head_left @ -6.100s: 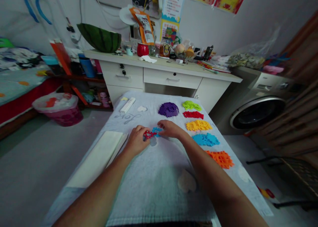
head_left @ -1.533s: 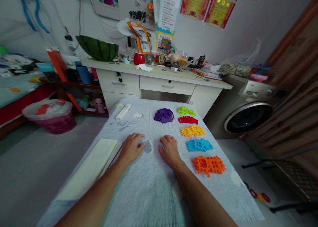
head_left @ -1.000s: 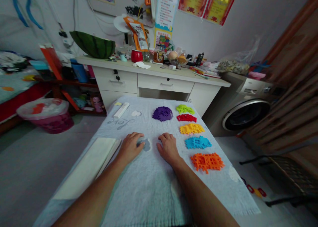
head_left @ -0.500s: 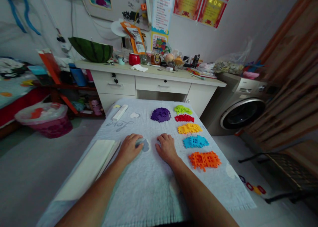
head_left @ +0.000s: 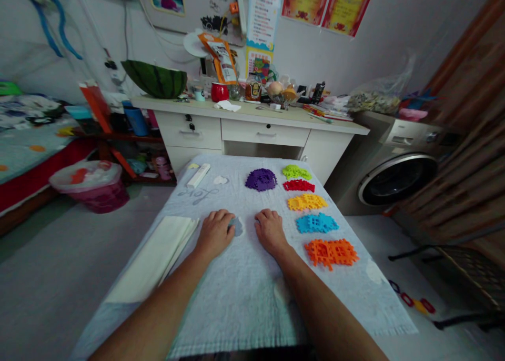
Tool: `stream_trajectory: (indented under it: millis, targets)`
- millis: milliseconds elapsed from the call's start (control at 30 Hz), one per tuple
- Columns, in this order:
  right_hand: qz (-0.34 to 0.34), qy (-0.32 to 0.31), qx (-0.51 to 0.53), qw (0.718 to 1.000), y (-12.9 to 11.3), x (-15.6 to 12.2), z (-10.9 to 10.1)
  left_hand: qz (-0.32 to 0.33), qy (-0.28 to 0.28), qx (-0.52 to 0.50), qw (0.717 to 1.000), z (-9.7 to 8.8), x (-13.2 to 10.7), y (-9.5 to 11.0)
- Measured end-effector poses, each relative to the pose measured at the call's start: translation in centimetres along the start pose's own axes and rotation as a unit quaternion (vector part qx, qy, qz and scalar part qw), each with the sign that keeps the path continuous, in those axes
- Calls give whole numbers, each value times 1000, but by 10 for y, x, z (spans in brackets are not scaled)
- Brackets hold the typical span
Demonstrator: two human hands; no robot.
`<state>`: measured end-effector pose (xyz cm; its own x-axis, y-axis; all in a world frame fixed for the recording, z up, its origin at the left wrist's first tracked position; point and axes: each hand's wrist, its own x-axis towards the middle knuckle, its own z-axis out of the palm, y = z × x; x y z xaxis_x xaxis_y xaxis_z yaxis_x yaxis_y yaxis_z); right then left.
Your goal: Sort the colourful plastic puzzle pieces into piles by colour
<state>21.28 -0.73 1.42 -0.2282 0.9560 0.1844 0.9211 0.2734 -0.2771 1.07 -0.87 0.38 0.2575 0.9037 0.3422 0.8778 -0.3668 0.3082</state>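
Observation:
My left hand [head_left: 216, 230] rests palm down on the pale blue cloth [head_left: 236, 308], its fingers forward and slightly bent, holding nothing. My right hand [head_left: 270, 228] lies palm down across from it, fingers loosely curved and nothing seen in them. Beyond the right hand is a pile of purple plastic pieces [head_left: 261, 180]. To its right runs a column of interlocking plastic pieces grouped by colour: lime green [head_left: 296, 172], red [head_left: 299, 186], yellow [head_left: 306, 202], blue [head_left: 317, 223] and orange [head_left: 331, 252]. A folded off-white cloth [head_left: 153, 258] lies left of my left hand.
A white oblong object [head_left: 198, 176] lies at the table's far left. Behind stands a white desk [head_left: 240, 114] bearing a watermelon piece [head_left: 155, 80] and clutter. A washing machine [head_left: 394, 156] and metal-framed chair [head_left: 469, 271] are right; a pink lined bin [head_left: 92, 187] is left.
The view has shifted slightly, moving the scene rightward in the picture. My right thumb now sits closer to its fingers. Both hands stay on the cloth, and the plastic pieces have not moved.

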Motion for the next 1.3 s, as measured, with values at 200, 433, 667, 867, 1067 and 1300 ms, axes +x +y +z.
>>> stream_trajectory:
  millis: [200,433,667,867,1067,1300]
  targets:
    - [-14,-1,3,1000,2,1,-2,13,0,58,998,-4,-4,12]
    - [-13,-10,7,1000,2,2,-5,-4,-51,115,992,-7,-3,25]
    - [-11,-8,11,1000,2,2,-4,-23,-189,118,975,-26,-11,45]
    - [-22,6,19,1000,6,3,-1,62,-279,12,958,-52,-5,18]
    - [-20,5,38,999,8,6,3,-19,-104,1,994,-57,63,-57]
    - [-15,12,48,999,7,7,4,-226,9,109,968,-33,110,-127]
